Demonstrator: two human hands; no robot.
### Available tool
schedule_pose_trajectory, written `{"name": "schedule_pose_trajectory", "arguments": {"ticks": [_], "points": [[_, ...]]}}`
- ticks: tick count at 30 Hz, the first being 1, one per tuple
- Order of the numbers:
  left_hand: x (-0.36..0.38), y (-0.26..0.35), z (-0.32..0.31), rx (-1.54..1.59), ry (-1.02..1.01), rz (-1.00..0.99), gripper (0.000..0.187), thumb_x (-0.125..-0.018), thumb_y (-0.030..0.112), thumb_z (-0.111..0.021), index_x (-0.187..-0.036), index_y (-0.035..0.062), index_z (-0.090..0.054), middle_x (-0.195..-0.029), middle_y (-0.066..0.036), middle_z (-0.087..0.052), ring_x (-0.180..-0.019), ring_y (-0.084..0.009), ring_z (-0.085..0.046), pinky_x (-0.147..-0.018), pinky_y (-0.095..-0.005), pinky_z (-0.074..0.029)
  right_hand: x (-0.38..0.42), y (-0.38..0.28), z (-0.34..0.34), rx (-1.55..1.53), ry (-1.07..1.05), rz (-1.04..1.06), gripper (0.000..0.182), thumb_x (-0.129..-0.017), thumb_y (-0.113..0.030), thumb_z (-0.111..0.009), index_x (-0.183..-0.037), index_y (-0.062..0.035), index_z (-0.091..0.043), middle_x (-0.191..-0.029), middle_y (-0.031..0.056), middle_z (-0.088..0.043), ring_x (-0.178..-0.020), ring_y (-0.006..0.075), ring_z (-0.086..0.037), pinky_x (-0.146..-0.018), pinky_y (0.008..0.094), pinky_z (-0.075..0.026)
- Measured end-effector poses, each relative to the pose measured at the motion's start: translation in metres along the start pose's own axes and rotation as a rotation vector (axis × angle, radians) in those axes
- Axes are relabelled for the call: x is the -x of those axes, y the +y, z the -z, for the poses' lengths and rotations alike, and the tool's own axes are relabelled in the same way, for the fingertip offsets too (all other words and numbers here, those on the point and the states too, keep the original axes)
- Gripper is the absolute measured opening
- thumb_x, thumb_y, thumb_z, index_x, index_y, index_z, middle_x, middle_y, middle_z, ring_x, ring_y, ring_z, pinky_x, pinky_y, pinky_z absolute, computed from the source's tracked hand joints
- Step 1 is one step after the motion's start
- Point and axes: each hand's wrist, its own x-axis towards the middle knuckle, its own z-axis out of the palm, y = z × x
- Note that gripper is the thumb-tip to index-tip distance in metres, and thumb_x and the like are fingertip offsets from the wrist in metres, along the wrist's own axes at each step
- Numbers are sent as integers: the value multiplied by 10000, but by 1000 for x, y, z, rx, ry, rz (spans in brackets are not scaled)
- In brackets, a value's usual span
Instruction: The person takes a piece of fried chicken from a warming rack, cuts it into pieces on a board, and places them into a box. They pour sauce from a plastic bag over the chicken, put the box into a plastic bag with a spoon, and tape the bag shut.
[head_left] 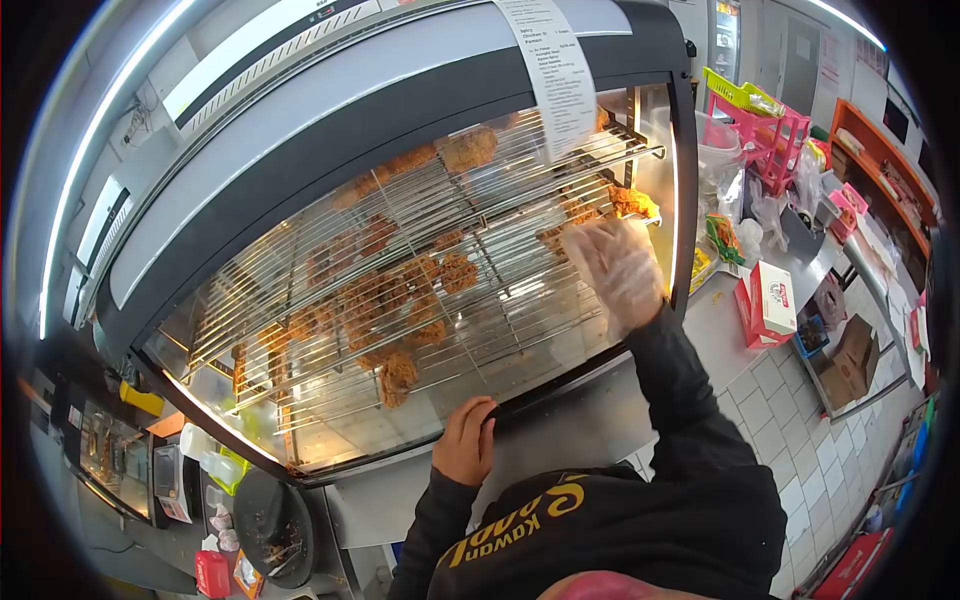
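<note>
Near the camera, the cabinet's lower edge is gripped by the bare left hand, while the gloved right hand, fingers spread, is held at the chicken, which might be knocked off the rack.

My right hand, gloved, is inside the warming cabinet, and just above it the upper wire rack bars any lift. Fried chicken pieces crowd the racks to its left; bare wire shows below and right of the fingers. A hanging receipt drapes above. My left hand grips the cabinet's lower edge; the tiled counter to its right lies open.
</note>
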Motion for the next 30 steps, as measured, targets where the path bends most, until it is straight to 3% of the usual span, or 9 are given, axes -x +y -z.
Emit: {"name": "schedule_pose_trajectory", "arguments": {"ticks": [1,3,6,8,14,15,17,20,30], "points": [[3,-3,2,-14,35,32,247,-807,36,-580,-1051,68,-555,-1070,-69,-559,-885,-261,-594,-675,-301,-504,-18,7,3,1,-4,-6,128,-834,-142,-533,-867,-22,-564,-732,123,-552,-644,286,-522,-560,385,-418],[8,-5,9,-25,68,63,253,-805,17,-576,-1053,64,-552,-1075,-74,-555,-876,-257,-599,-672,-301,-505,-71,21,16,-827,270,-248,135,-861,-163,-484,-841,-44,-544,-719,98,-545,-608,247,-507,-537,373,-403],[27,-8,20,-29,142,153,266,-805,-14,-563,-1061,57,-547,-1083,-93,-546,-855,-245,-608,-665,-300,-508,-125,35,6,-740,442,-193,177,-893,-224,-463,-891,-57,-522,-703,91,-553,-556,212,-507,-549,366,-411],[53,-22,23,-26,198,232,281,-810,-42,-535,-1078,42,-533,-1104,-126,-519,-811,-219,-611,-650,-295,-512,-161,42,3,-344,-700,54,325,-912,-299,-456,-1096,-34,-499,-837,91,-600,-622,158,-533,-611,335,-436],[121,-27,34,12,274,532,264,-829,-42,-502,-1082,33,-504,-1125,-129,-470,-767,-173,-572,-616,-270,-517,-195,-6,-96,-1111,-164,216,613,-877,-386,-507,-1379,-110,-290,-1089,133,-584,-910,203,-555,-766,386,-442],[127,-26,34,10,269,534,264,-829,-42,-502,-1082,33,-504,-1125,-129,-470,-767,-173,-572,-616,-270,-517,-207,-13,-106,-1114,-169,212,613,-877,-386,-507,-1379,-110,-290,-1089,133,-584,-910,203,-555,-766,386,-442],[138,-23,31,48,322,565,247,-844,-24,-484,-1083,36,-491,-1131,-117,-449,-756,-151,-566,-578,-237,-524,-229,-30,-138,-1049,-752,270,624,-814,-394,-585,-1329,-113,-372,-1186,134,-529,-1016,252,-526,-816,413,-447],[145,-17,28,75,345,573,245,-849,-22,-476,-1086,38,-488,-1133,-119,-447,-744,-147,-568,-570,-235,-520,-240,-62,-197,-972,-665,292,486,-825,-253,-579,-1271,-117,-445,-1112,148,-571,-1018,219,-545,-835,305,-463],[158,-4,32,104,299,595,227,-837,-28,-492,-1051,42,-520,-1133,-108,-450,-782,-154,-551,-575,-229,-506,-159,40,-31,-563,-324,458,438,-807,-225,-597,-1218,-106,-501,-1034,165,-586,-933,219,-560,-797,317,-471]]}}
